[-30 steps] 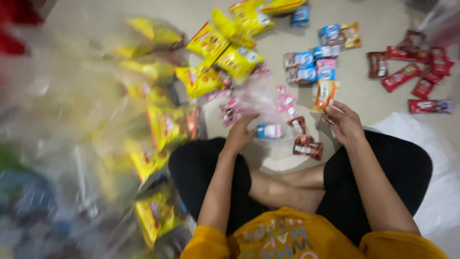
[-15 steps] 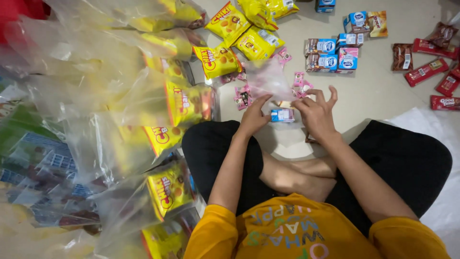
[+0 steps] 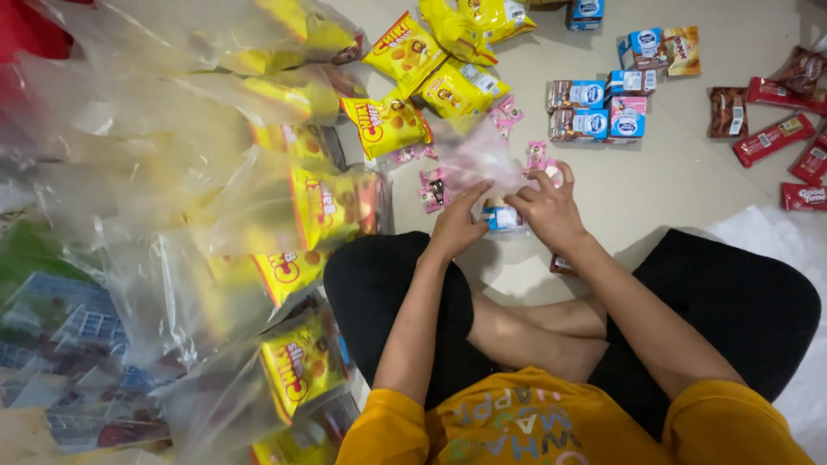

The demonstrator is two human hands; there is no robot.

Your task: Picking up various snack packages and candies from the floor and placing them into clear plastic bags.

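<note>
I sit cross-legged on a pale floor. My left hand (image 3: pixel 458 220) and my right hand (image 3: pixel 546 205) meet just above my knees, both pinching the mouth of a clear plastic bag (image 3: pixel 479 151) that stands up between them. A small blue-and-white carton (image 3: pixel 502 217) lies right under my fingers. Small pink sachets (image 3: pixel 431 189) are scattered around the bag. A dark wrapper (image 3: pixel 562 264) peeks out beside my right wrist.
Filled clear bags holding yellow snack packs (image 3: pixel 323 202) are heaped along the left. Loose yellow snack packs (image 3: pixel 405 53) lie ahead, small milk cartons (image 3: pixel 594 108) at centre right, red and brown wafer packs (image 3: pixel 771 138) at far right. White plastic (image 3: pixel 797 237) covers the floor at right.
My right hand has left the wrappers on the floor and come over to the left hand. Both now hold the clear bag. The view has shifted closer.
</note>
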